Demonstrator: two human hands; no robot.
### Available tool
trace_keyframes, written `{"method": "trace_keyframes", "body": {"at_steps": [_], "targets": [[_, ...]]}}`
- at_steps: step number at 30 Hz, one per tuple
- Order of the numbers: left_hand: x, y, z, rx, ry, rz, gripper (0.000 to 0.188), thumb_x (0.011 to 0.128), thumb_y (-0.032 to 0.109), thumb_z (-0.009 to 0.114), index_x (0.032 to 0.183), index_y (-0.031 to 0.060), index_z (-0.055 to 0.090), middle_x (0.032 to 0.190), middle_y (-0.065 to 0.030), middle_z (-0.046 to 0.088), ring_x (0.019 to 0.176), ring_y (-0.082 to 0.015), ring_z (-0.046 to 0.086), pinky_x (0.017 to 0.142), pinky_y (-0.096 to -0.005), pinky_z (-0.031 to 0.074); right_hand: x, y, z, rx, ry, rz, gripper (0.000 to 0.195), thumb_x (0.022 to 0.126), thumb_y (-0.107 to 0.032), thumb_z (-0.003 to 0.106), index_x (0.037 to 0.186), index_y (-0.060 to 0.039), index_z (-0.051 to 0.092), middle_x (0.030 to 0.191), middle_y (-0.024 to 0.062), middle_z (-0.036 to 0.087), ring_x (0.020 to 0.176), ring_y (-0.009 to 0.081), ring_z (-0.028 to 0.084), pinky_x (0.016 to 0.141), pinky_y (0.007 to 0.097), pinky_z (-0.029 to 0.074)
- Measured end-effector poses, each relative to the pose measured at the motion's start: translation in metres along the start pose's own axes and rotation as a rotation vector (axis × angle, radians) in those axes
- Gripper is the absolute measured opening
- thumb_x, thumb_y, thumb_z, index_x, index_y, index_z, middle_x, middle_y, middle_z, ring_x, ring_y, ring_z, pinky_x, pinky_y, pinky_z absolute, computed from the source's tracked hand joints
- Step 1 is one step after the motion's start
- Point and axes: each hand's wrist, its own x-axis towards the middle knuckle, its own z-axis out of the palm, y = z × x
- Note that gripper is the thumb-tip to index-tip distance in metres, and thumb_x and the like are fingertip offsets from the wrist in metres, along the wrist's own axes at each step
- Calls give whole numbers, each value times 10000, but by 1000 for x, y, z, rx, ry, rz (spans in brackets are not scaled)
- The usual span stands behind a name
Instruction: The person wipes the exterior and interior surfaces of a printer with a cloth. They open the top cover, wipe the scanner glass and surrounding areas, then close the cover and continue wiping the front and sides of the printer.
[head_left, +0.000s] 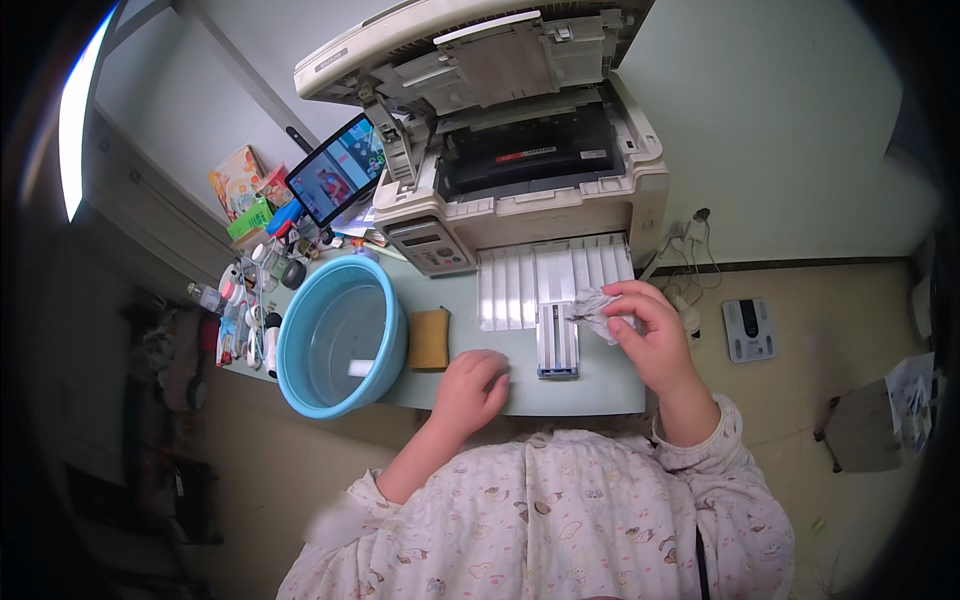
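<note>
My right hand (651, 334) pinches a crumpled grey-white cloth or tissue (596, 309) over the right side of the printer's pulled-out paper tray (510, 289). My left hand (472, 386) rests loosely curled at the table's front edge, with nothing visible in it; its palm side is hidden. The tray's narrow extension (558, 345) reaches towards me between the two hands. Behind it stands a beige laser printer (540, 214) with its lid (480, 67) raised, showing a black toner cartridge (532, 150) inside.
Left on the table (450, 394) stand a blue plastic basin (394, 352) holding a small white piece, and a folded yellow-brown cloth (429, 340). A lit tablet (337, 176), bottles and boxes crowd the back left. Cables (694, 247) hang right of the printer; a scale (750, 331) lies on the floor.
</note>
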Motion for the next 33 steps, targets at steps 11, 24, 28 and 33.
{"method": "trace_keyframes", "body": {"at_steps": [11, 24, 28, 33], "targets": [[3, 1, 0, 38, -35, -17, 155, 811, 91, 692, 959, 47, 673, 1011, -106, 689, 967, -330, 642, 864, -429, 514, -17, 28, 18, 184, 198, 237, 308, 795, 31, 746, 1079, -34, 647, 1184, 97, 601, 988, 215, 617, 837, 296, 507], [5, 5, -2, 37, -63, -72, 148, 800, 70, 686, 946, 41, 687, 1030, -111, 703, 977, -312, 654, 876, -411, 513, -12, 26, 22, -58, 90, 35, 280, 785, 25, 756, 1039, -22, 648, 1082, 120, 663, 989, 280, 649, 864, 349, 530], [4, 3, -2, 24, -43, -50, 152, 811, 91, 696, 957, 51, 679, 1022, -99, 697, 974, -315, 646, 866, -419, 514, -11, 30, 21, -38, 91, 80, 279, 782, 23, 754, 1038, -21, 649, 1081, 118, 662, 986, 278, 648, 867, 348, 527], [4, 1, -2, 6, -40, -44, 151, 806, 82, 691, 951, 41, 679, 1031, -107, 700, 976, -314, 650, 873, -415, 514, -11, 31, 22, -32, 101, 87, 279, 781, 28, 748, 1038, -17, 650, 1071, 114, 661, 976, 267, 644, 862, 341, 521]]}}
